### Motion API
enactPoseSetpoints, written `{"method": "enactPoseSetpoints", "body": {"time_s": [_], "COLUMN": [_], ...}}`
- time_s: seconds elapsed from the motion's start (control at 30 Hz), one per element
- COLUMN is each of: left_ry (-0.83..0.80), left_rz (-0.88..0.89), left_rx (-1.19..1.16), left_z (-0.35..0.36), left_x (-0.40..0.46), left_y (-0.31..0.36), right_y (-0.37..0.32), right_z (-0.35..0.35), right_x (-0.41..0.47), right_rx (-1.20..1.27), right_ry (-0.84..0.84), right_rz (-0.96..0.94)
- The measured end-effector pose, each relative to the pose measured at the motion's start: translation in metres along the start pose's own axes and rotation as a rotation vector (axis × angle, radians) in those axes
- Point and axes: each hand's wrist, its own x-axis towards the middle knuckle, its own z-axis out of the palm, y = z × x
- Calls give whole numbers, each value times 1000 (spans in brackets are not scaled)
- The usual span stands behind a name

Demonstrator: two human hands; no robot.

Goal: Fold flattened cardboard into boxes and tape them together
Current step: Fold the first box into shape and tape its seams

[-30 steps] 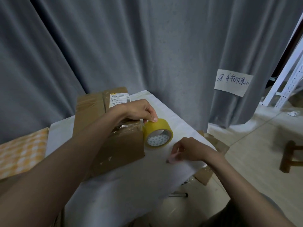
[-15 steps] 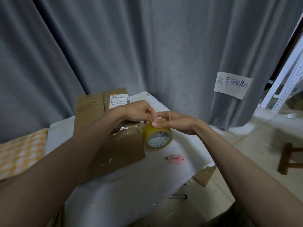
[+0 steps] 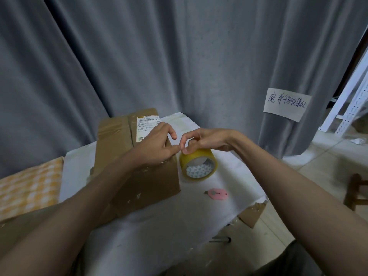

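A folded brown cardboard box (image 3: 139, 176) with a shipping label stands on the white table (image 3: 159, 226). Just right of it a yellow tape roll (image 3: 199, 166) stands on edge on the table. My right hand (image 3: 209, 139) grips the top of the roll with curled fingers and thumb. My left hand (image 3: 157, 144) rests on the box's top right edge with relaxed fingers, its thumb tip meeting my right fingertips above the roll. Whether a strip of tape runs between them cannot be seen. A pink cutter (image 3: 217, 194) lies on the table, in front of the roll.
A grey curtain with a handwritten paper sign (image 3: 286, 104) hangs behind the table. A yellow checked cloth (image 3: 25, 186) lies at the left. A cardboard scrap (image 3: 253, 214) sticks out under the table's right edge. A wooden stool (image 3: 356, 192) and white shelving (image 3: 350, 102) stand at the right.
My right hand left the pink cutter on the table and moved up onto the tape roll. My left hand released the roll and settled on the box top.
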Motion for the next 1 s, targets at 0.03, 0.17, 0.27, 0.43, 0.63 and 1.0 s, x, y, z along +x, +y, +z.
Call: {"method": "enactPoseSetpoints", "body": {"time_s": [0.03,0.17,0.27,0.43,0.63,1.0], "left_ry": [5,22,12,-51,-104,-73], "left_rz": [1,-23,-38,-63,0,-70], "left_rx": [6,14,48,80,134,172], "left_z": [1,6,8,9,7,8], "left_x": [-1,-2,3,5,-8,9], "left_y": [-1,-2,-1,1,-4,13], "right_y": [-1,-11,-21,-33,-27,6], "right_z": [0,1,3,3,9,26], "right_x": [1,1,3,1,0,-62], "right_rx": [-9,-124,-273,-441,-825,64], "right_ry": [-1,28,80,98,204,605], "right_rz": [-2,14,47,126,268,-30]}}
